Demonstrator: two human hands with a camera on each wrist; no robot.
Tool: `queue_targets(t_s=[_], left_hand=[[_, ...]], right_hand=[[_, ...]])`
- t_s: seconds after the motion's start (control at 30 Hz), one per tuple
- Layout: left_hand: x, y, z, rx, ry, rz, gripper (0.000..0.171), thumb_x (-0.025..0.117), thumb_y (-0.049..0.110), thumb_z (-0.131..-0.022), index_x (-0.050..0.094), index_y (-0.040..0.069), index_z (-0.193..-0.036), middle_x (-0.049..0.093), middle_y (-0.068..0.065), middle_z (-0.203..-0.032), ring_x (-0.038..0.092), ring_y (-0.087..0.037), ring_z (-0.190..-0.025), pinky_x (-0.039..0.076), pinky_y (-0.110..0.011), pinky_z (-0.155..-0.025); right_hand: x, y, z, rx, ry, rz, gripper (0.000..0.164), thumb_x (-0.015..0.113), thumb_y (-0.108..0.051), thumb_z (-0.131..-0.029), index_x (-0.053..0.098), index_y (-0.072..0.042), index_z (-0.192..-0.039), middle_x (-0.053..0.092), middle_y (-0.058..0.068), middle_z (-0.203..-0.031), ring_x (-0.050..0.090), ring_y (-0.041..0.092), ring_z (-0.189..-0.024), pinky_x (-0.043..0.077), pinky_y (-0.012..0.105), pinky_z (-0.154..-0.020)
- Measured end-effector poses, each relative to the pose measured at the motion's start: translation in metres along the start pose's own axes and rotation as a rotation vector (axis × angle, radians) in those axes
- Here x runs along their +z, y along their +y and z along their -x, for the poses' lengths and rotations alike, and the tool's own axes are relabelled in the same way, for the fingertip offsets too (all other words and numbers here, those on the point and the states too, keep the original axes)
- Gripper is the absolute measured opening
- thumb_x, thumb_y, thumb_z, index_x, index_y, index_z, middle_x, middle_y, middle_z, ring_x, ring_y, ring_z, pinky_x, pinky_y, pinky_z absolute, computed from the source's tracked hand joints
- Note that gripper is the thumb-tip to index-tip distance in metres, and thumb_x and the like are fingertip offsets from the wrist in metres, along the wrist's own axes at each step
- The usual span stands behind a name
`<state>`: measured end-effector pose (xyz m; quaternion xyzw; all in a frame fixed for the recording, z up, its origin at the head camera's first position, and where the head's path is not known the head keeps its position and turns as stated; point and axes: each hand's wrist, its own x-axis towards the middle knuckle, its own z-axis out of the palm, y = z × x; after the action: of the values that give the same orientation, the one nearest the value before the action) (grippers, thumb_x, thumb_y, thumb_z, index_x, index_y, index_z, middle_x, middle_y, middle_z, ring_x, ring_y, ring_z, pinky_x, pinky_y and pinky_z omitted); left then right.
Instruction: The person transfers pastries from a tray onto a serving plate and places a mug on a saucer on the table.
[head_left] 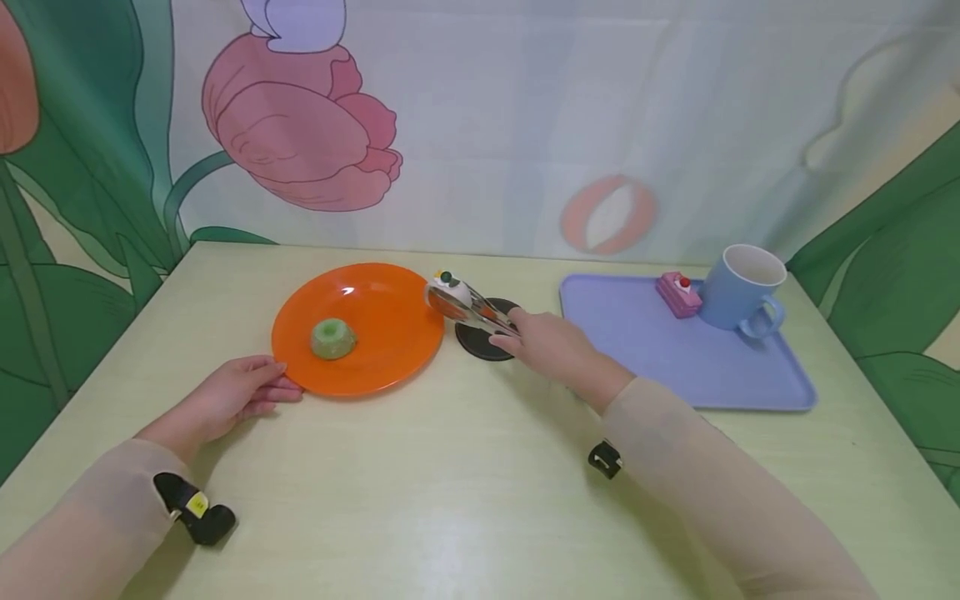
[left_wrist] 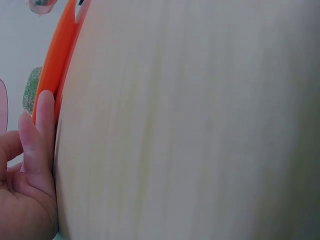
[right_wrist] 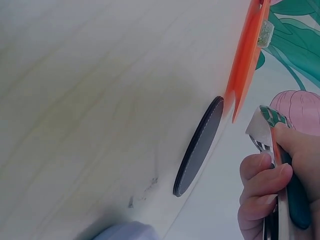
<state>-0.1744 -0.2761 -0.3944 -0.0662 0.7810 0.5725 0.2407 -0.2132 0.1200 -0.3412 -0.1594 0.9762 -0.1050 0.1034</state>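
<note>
My left hand (head_left: 243,390) holds the lower left rim of an orange plate (head_left: 390,333), thumb at the edge and fingers beside it; the left wrist view shows the fingertips (left_wrist: 45,102) against the rim. A green ring-shaped toy dessert (head_left: 333,339) lies on the plate's left part. My right hand (head_left: 551,346) grips metal tongs (head_left: 480,317) with a dark green handle part (right_wrist: 298,200) showing in the right wrist view. Between the tong ends sits a small white toy cake (head_left: 451,289) with a green and yellow top, raised by the plate's right edge.
Beneath the tongs lies a round black coaster (head_left: 480,345), right of the plate. A lilac tray (head_left: 660,358) at the right bears a pink toy cake slice (head_left: 678,295) and a blue mug (head_left: 731,292). A printed curtain (head_left: 487,125) hangs behind the pale table (head_left: 420,500).
</note>
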Motion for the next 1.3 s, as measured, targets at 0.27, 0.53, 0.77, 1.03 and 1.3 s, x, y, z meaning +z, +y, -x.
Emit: queue_targets(t_s=[0.27, 0.53, 0.77, 1.03, 1.3], left_hand=[[0.001, 0.0, 0.001, -0.002, 0.005, 0.002, 0.054, 0.038, 0.032, -0.101, 0.028, -0.006, -0.139, 0.068, -0.002, -0.098, 0.065, -0.008, -0.089, 0.051, -0.018, -0.072], [0.002, -0.001, -0.002, -0.008, 0.013, 0.008, 0.056, 0.038, 0.033, -0.101, 0.027, -0.005, -0.141, 0.068, -0.002, -0.098, 0.066, -0.009, -0.09, 0.051, -0.018, -0.073], [0.001, 0.0, 0.0, -0.009, 0.013, 0.001, 0.054, 0.038, 0.032, -0.101, 0.028, -0.005, -0.14, 0.068, -0.002, -0.098, 0.065, -0.009, -0.09, 0.051, -0.019, -0.073], [0.0, -0.001, -0.002, -0.002, -0.001, 0.012, 0.055, 0.037, 0.032, -0.102, 0.027, -0.006, -0.14, 0.068, -0.001, -0.096, 0.065, -0.008, -0.089, 0.051, -0.019, -0.071], [-0.001, -0.002, -0.002, 0.006, -0.001, -0.009, 0.055, 0.038, 0.033, -0.101, 0.029, -0.005, -0.139, 0.068, -0.003, -0.099, 0.065, -0.009, -0.091, 0.051, -0.019, -0.073]], right_hand=[[0.003, -0.008, -0.007, 0.0, -0.028, -0.003, 0.038, 0.049, -0.048, -0.093, 0.049, -0.01, -0.097, 0.047, 0.003, -0.065, 0.049, 0.021, -0.059, 0.035, 0.031, -0.049], [0.007, -0.011, -0.013, 0.008, -0.038, 0.018, 0.038, 0.049, -0.049, -0.093, 0.05, -0.011, -0.097, 0.048, 0.002, -0.066, 0.05, 0.02, -0.06, 0.035, 0.029, -0.05], [0.01, -0.016, -0.014, 0.008, -0.055, 0.028, 0.04, 0.048, -0.049, -0.093, 0.051, -0.01, -0.102, 0.048, 0.001, -0.068, 0.05, 0.02, -0.062, 0.037, 0.029, -0.052], [0.012, -0.024, -0.016, -0.019, -0.034, 0.014, 0.038, 0.05, -0.049, -0.092, 0.051, -0.012, -0.098, 0.048, 0.001, -0.067, 0.049, 0.018, -0.059, 0.035, 0.029, -0.051], [0.016, -0.034, -0.021, -0.04, -0.038, 0.013, 0.037, 0.052, -0.049, -0.091, 0.052, -0.013, -0.097, 0.05, 0.0, -0.068, 0.047, 0.015, -0.056, 0.035, 0.027, -0.049]])
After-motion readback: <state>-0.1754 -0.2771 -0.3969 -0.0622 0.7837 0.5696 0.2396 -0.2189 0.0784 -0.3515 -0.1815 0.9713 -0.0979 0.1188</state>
